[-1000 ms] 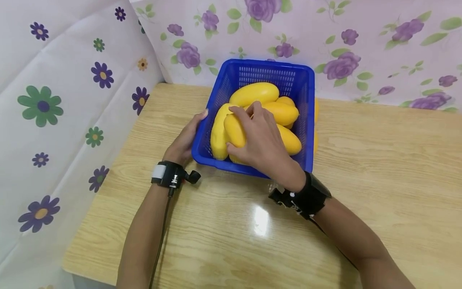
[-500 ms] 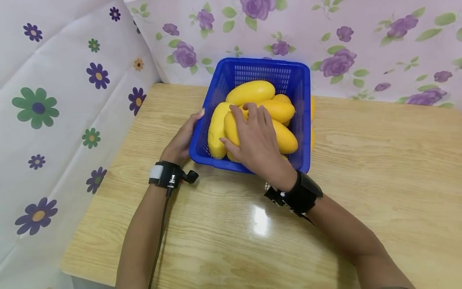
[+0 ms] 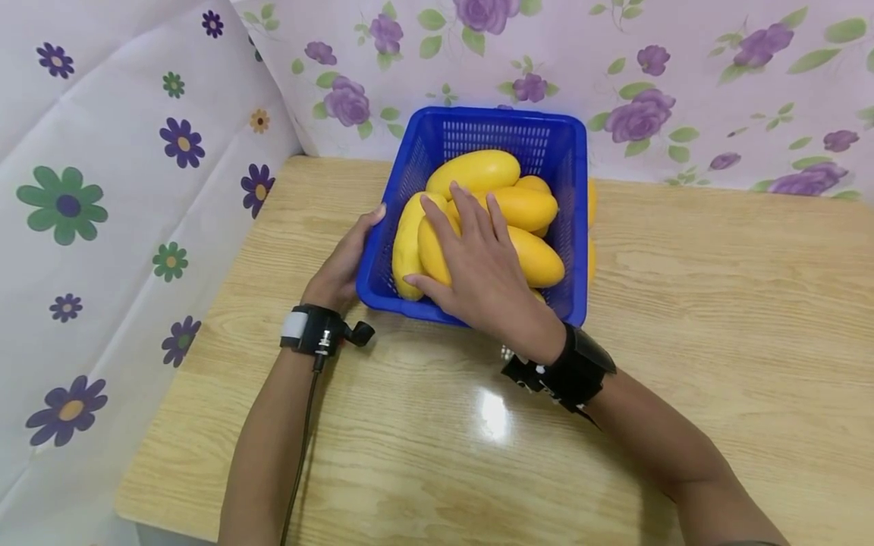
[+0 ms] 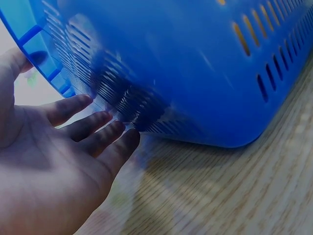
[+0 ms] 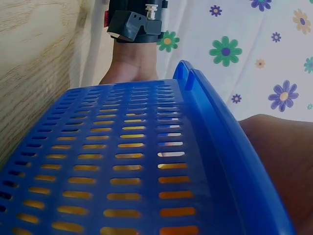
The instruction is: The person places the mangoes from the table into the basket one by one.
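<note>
A blue plastic basket [image 3: 576,227] with slotted walls stands on the wooden table, holding several yellow mango-like fruits [image 3: 478,171]. My left hand [image 3: 337,262] is at the basket's left side. In the left wrist view its fingers [image 4: 105,127] lie nearly straight against the outer wall, with the thumb at the rim. My right hand [image 3: 485,280] reaches inside, its fingers spread over a yellow fruit [image 3: 432,250] at the front, which it partly covers. A more wrinkled fruit [image 3: 407,246] lies along the left wall. The right wrist view mostly shows the basket's front wall [image 5: 112,161].
Orange-yellow shapes [image 3: 592,262] show just outside the basket's right wall. A flower-printed sheet [image 3: 683,98] rises behind the basket, and another [image 3: 130,250] hangs along the left. The wood-grain table [image 3: 737,303] extends right and toward the front.
My right hand's fingers, earlier curled round the front fruit, have straightened and spread, letting it lie in the basket. The left hand has stayed at the basket's side.
</note>
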Available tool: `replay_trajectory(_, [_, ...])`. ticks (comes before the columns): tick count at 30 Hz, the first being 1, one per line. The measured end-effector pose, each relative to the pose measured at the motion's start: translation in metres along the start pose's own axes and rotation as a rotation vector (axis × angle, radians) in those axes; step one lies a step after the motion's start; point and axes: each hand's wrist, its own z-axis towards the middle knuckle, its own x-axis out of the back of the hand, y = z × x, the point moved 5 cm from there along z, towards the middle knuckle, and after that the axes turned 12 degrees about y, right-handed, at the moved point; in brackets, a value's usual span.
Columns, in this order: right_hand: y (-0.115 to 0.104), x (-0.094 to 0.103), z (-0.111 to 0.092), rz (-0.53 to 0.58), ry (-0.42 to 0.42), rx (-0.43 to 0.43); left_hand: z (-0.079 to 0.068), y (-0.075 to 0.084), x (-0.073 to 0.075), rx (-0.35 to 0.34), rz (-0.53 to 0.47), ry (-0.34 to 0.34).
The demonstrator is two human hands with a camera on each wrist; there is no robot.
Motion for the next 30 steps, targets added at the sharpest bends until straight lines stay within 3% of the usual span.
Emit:
replay_trajectory(13, [-0.005,0.006,-0.004,-0.008,-0.052,0.03,0.002,0.001,-0.001,-0.01,0.014,-0.01])
replay_trajectory(23, [-0.002,0.012,-0.004,0.021,-0.118,-0.01,0.002,0.0,-0.001,-0.009,0.005,-0.019])
replay_trajectory(30, [0.003,0.018,-0.002,0.037,-0.103,-0.028,0.0,0.001,-0.001,-0.016,-0.021,-0.021])
